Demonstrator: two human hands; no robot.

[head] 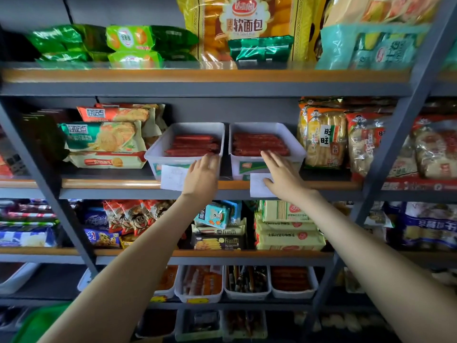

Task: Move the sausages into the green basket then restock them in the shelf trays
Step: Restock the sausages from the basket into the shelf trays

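Head view looks up at a grey metal shelf (111,183) where two white trays stand side by side at the near edge of the middle level. The left tray (158,154) holds a layer of red sausages (193,144) lying crosswise, and the right tray (296,149) holds more of them, packed the same way. Both arms reach up from below. The left hand (202,174) is at the near right corner of the left tray, fingers stretched out toward its rim and holding nothing; its fingertips are blurred. The right hand (279,174) is spread flat with straight fingers over the near rim of the right tray, its fingertips reaching the nearest sausages; it holds nothing. White paper labels (173,178) hang from the front of each tray, partly behind the hands. Biscuit packets (103,137) are stacked just left of the trays, and rice cracker bags (321,137) stand just to their right. The green basket (37,323) shows only as a corner at the bottom left, well below the trays, and what it holds cannot be seen.
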